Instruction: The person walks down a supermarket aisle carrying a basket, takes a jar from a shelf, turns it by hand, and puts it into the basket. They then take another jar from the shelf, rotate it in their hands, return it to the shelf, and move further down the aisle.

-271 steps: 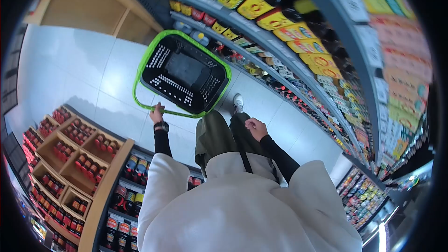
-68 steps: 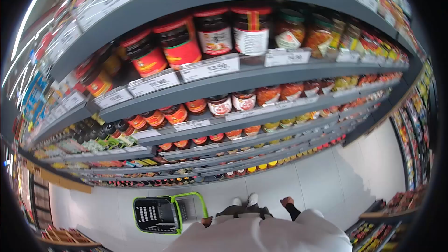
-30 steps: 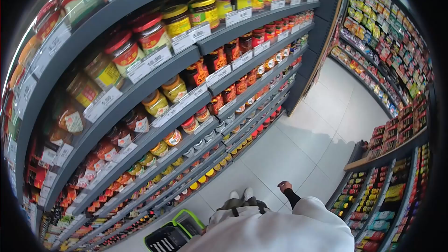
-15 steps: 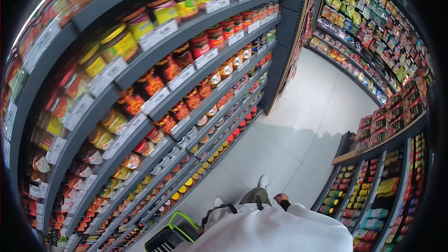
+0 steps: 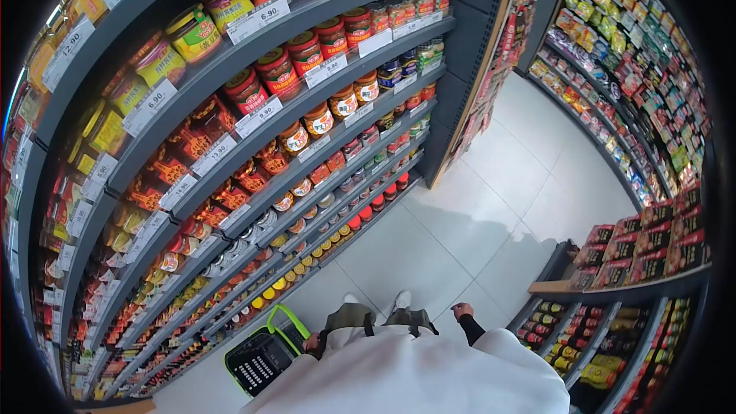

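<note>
Low at the left of the body, my left hand [image 5: 311, 343] is closed around the green handle of a black shopping basket [image 5: 259, 362], which hangs beside my leg near the shelf foot. My right hand [image 5: 461, 310] hangs at my right side over the floor, its fingers curled, with nothing visible in it. Jars with red labels [image 5: 277, 73] and jars with yellow labels [image 5: 192, 34] stand in rows on the grey shelves to the left, above white price tags.
Grey tiled floor [image 5: 429, 249] runs between the left shelves and a low display at the right, topped with dark red packets [image 5: 650, 239]. Packets hang on a curved wall rack [image 5: 621, 54] at the upper right. A wooden-edged end panel [image 5: 479, 69] closes the left shelving.
The view has moved forward along the aisle and the shelf end is closer. The basket has come along at my left side. My feet are now side by side.
</note>
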`<action>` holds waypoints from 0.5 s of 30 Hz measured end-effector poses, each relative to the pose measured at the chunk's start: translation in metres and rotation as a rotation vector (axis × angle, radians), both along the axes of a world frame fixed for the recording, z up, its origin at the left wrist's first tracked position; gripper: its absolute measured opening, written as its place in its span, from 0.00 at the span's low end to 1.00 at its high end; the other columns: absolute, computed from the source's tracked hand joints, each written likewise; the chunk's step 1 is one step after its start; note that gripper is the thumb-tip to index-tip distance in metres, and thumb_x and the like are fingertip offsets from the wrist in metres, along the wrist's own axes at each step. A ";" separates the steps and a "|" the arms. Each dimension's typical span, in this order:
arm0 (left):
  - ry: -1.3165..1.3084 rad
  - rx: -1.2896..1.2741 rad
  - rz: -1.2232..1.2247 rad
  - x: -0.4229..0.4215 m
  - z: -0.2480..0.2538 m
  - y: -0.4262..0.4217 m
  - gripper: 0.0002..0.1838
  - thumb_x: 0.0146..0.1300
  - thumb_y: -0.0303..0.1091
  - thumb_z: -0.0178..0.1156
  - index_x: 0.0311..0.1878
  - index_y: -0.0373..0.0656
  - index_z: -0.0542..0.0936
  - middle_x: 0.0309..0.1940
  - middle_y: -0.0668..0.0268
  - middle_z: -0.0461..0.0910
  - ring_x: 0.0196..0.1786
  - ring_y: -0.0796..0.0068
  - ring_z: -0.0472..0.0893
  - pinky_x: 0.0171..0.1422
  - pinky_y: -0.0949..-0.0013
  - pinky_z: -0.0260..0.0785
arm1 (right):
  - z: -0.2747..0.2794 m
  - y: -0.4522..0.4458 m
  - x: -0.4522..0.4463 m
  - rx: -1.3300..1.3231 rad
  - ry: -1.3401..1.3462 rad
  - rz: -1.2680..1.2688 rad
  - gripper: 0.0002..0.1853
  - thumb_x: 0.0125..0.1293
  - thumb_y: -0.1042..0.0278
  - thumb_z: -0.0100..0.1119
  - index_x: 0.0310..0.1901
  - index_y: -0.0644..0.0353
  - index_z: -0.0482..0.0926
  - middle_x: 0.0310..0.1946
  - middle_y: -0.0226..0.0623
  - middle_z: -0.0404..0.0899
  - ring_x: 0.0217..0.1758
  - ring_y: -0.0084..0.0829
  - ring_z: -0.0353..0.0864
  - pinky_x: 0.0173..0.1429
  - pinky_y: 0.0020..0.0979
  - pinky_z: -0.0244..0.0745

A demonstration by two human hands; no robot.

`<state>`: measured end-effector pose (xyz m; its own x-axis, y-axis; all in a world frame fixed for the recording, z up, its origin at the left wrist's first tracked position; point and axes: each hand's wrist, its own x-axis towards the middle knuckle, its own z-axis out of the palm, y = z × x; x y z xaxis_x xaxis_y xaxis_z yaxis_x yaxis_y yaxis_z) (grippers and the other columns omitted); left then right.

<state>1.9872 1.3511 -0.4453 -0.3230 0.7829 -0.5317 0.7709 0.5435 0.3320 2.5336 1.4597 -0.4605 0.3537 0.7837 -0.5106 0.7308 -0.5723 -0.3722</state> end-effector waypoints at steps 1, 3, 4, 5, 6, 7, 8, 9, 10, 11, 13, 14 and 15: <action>0.084 -0.066 -0.042 0.011 0.004 0.009 0.15 0.58 0.47 0.53 0.36 0.45 0.77 0.32 0.54 0.80 0.38 0.52 0.80 0.43 0.57 0.70 | -0.004 0.011 0.003 0.003 -0.008 0.020 0.12 0.51 0.57 0.58 0.32 0.52 0.85 0.21 0.38 0.81 0.24 0.34 0.81 0.37 0.33 0.77; -0.043 -0.036 -0.054 0.023 0.009 0.019 0.16 0.59 0.49 0.51 0.41 0.48 0.78 0.37 0.54 0.80 0.44 0.49 0.78 0.46 0.54 0.69 | -0.011 0.027 0.008 0.001 -0.026 0.061 0.11 0.52 0.58 0.58 0.32 0.51 0.85 0.19 0.36 0.81 0.21 0.31 0.80 0.33 0.31 0.76; -0.072 -0.019 -0.050 0.029 0.008 0.023 0.15 0.59 0.47 0.51 0.43 0.50 0.78 0.39 0.58 0.80 0.45 0.53 0.79 0.47 0.56 0.69 | -0.015 0.039 0.007 -0.025 0.015 0.075 0.11 0.52 0.58 0.57 0.31 0.51 0.85 0.19 0.35 0.80 0.21 0.30 0.79 0.32 0.31 0.76; -0.104 -0.011 -0.037 0.034 0.009 0.026 0.15 0.59 0.46 0.52 0.43 0.50 0.77 0.39 0.58 0.80 0.44 0.53 0.79 0.47 0.57 0.69 | -0.020 0.052 0.003 -0.050 0.053 0.087 0.10 0.52 0.59 0.57 0.31 0.51 0.85 0.19 0.35 0.80 0.20 0.29 0.79 0.31 0.30 0.76; -0.138 -0.003 -0.026 0.039 0.007 0.029 0.15 0.59 0.45 0.52 0.44 0.50 0.77 0.39 0.59 0.80 0.44 0.54 0.79 0.47 0.58 0.69 | -0.020 0.062 0.000 -0.077 0.089 0.096 0.10 0.52 0.59 0.57 0.31 0.50 0.85 0.18 0.34 0.80 0.20 0.28 0.79 0.31 0.29 0.76; -0.172 0.009 -0.020 0.041 0.000 0.034 0.14 0.59 0.45 0.52 0.44 0.50 0.77 0.40 0.59 0.80 0.44 0.55 0.79 0.47 0.58 0.70 | -0.015 0.074 -0.008 -0.042 0.101 0.150 0.10 0.53 0.58 0.57 0.31 0.49 0.85 0.18 0.33 0.79 0.20 0.27 0.78 0.30 0.29 0.75; -0.220 -0.020 0.028 0.043 -0.007 0.041 0.12 0.57 0.40 0.54 0.43 0.50 0.78 0.39 0.61 0.81 0.42 0.58 0.80 0.46 0.60 0.70 | -0.010 0.091 -0.015 -0.039 0.117 0.184 0.10 0.53 0.58 0.56 0.31 0.48 0.85 0.18 0.32 0.80 0.20 0.27 0.78 0.31 0.29 0.76; -0.233 0.043 0.063 0.046 -0.009 0.040 0.12 0.55 0.39 0.55 0.41 0.48 0.79 0.38 0.61 0.81 0.41 0.59 0.80 0.46 0.61 0.70 | 0.000 0.103 -0.024 -0.038 0.133 0.213 0.10 0.54 0.57 0.56 0.31 0.47 0.85 0.19 0.32 0.80 0.21 0.27 0.79 0.33 0.30 0.76; -0.246 0.113 0.094 0.048 -0.010 0.044 0.12 0.54 0.39 0.57 0.40 0.47 0.79 0.37 0.61 0.81 0.40 0.61 0.80 0.46 0.61 0.70 | 0.006 0.117 -0.032 -0.028 0.137 0.238 0.10 0.54 0.57 0.55 0.32 0.46 0.85 0.20 0.32 0.81 0.23 0.28 0.80 0.35 0.30 0.76; -0.265 0.183 0.127 0.054 -0.013 0.050 0.12 0.52 0.39 0.58 0.39 0.46 0.80 0.37 0.61 0.81 0.39 0.63 0.81 0.46 0.62 0.70 | 0.013 0.130 -0.037 -0.020 0.135 0.263 0.10 0.55 0.57 0.55 0.32 0.45 0.85 0.21 0.32 0.81 0.26 0.28 0.80 0.37 0.31 0.76; -0.272 0.164 0.180 0.065 -0.017 0.060 0.13 0.52 0.40 0.58 0.39 0.45 0.80 0.36 0.60 0.81 0.39 0.62 0.81 0.46 0.61 0.70 | 0.033 0.159 -0.043 0.015 0.138 0.310 0.10 0.56 0.57 0.53 0.32 0.43 0.85 0.25 0.35 0.82 0.32 0.34 0.81 0.41 0.32 0.76; -0.273 0.151 0.206 0.070 -0.020 0.067 0.13 0.51 0.40 0.58 0.39 0.45 0.80 0.36 0.59 0.81 0.40 0.61 0.81 0.46 0.61 0.70 | 0.038 0.172 -0.041 0.005 0.134 0.314 0.10 0.56 0.57 0.53 0.31 0.42 0.85 0.26 0.36 0.82 0.32 0.35 0.82 0.41 0.32 0.76; -0.273 0.139 0.227 0.074 -0.023 0.074 0.14 0.51 0.40 0.58 0.38 0.44 0.80 0.36 0.59 0.81 0.40 0.61 0.81 0.45 0.60 0.70 | 0.042 0.186 -0.042 -0.005 0.136 0.319 0.10 0.56 0.57 0.53 0.31 0.41 0.85 0.27 0.36 0.82 0.33 0.35 0.82 0.42 0.32 0.76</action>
